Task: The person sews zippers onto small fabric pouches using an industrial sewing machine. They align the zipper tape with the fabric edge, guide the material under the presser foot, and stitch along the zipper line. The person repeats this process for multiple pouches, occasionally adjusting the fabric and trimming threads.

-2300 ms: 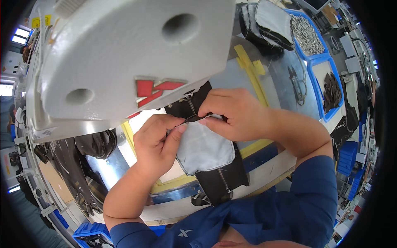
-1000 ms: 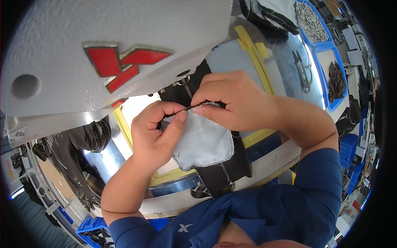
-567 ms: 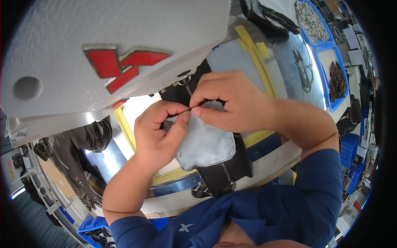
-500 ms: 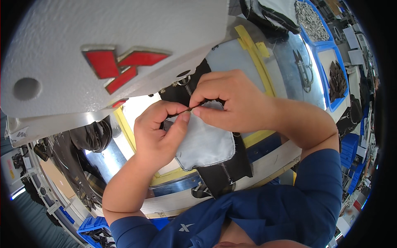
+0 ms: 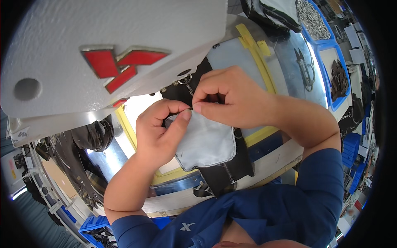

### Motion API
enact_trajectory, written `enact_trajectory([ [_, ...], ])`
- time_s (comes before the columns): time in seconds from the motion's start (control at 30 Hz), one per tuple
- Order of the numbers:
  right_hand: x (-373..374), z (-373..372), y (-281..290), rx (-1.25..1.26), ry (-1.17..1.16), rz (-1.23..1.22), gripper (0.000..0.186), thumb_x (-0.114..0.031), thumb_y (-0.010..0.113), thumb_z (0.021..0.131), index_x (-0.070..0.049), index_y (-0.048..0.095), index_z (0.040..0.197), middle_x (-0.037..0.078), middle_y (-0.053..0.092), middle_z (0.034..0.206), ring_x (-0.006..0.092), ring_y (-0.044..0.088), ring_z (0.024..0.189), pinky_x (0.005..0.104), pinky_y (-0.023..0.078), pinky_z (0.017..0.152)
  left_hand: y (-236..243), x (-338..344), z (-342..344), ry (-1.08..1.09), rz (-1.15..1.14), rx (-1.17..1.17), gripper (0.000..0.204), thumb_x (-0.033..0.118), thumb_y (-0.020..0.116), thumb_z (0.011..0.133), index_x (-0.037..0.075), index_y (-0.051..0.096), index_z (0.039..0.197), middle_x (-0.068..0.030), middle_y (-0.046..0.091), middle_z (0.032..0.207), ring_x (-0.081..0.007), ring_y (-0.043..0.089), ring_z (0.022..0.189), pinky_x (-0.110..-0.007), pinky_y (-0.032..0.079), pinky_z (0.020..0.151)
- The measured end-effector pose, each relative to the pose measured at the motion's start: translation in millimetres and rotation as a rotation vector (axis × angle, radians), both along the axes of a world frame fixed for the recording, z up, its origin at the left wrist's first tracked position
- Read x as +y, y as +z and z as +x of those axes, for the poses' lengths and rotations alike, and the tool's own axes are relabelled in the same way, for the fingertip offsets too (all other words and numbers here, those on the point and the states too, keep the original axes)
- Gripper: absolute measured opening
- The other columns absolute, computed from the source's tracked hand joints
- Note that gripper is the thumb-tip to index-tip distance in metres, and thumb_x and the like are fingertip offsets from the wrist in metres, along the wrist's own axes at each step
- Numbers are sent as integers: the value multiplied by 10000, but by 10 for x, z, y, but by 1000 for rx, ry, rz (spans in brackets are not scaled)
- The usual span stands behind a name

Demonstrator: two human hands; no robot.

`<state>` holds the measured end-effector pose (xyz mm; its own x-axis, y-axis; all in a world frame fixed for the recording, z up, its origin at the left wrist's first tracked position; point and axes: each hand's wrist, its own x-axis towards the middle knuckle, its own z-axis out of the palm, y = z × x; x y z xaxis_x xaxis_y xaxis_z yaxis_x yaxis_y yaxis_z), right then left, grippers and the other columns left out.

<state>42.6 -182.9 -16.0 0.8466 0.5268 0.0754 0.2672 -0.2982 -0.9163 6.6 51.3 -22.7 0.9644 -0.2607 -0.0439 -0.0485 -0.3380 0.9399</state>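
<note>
A light grey fabric pocket piece (image 5: pixel 205 142) with a stitched rim lies over a black fabric strip (image 5: pixel 227 175) with a metal zipper. At the pocket piece's far edge, my left hand (image 5: pixel 159 130) is closed, pinching the edge between thumb and forefinger. Close beside it, my right hand (image 5: pixel 231 99) pinches the same edge with thumb and curled fingers. The two pinches nearly meet. Beyond my hands, the black strip carries on with a metal ring and zipper teeth, partly under the sewing machine head (image 5: pixel 111 25). My fingers hide part of the edge.
Yellow tape strips (image 5: pixel 258 62) border the work plate. Thread snips (image 5: pixel 304 70) lie to the right, near blue bins holding metal parts (image 5: pixel 313 20) and brown pieces (image 5: pixel 339 80). Dark garments (image 5: pixel 74 161) hang at left. More black and white fabric (image 5: pixel 275 18) sits at the back.
My right thumb and fingers have shifted slightly and now close over the edge. Less of the dark edge shows beside them. My left hand keeps its pinch almost unmoved.
</note>
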Motion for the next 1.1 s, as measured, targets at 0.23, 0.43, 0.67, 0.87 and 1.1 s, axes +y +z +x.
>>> enact_trajectory([
  [0.23,54,60,-144,-336,-77,-114,73,-101,742,914,-31,724,917,110,699,855,320,670,745,408,530,646,-11,-1,17,156,228,-48,142,123,816,945,-6,763,971,-100,721,851,-143,626,749,-305,498,690],
  [0.43,99,299,-232,-380,-98,-295,154,-186,711,929,-35,738,933,167,721,871,419,701,830,509,554,728,16,11,287,224,252,60,196,155,802,947,-18,759,1030,-115,735,869,-235,663,767,-339,535,725],
  [0.67,70,662,-129,-312,-76,-459,247,-226,726,877,14,747,821,224,723,780,459,726,825,538,578,764,-102,125,587,27,595,-376,243,209,748,944,70,792,1138,-149,802,1032,-329,773,945,-430,599,838],
  [0.87,58,732,7,-164,-41,-474,221,-183,711,843,29,772,831,244,730,792,459,740,846,523,599,787,-139,194,628,-6,540,-322,250,67,858,881,0,788,1111,-134,805,1045,-274,759,943,-393,583,883],
  [1.1,74,786,0,-77,-66,-482,221,-191,732,862,22,753,809,242,706,761,461,720,818,524,562,734,-310,288,697,-29,602,-481,244,60,865,887,-27,781,1098,-121,806,1039,-233,753,925,-370,584,875],
])
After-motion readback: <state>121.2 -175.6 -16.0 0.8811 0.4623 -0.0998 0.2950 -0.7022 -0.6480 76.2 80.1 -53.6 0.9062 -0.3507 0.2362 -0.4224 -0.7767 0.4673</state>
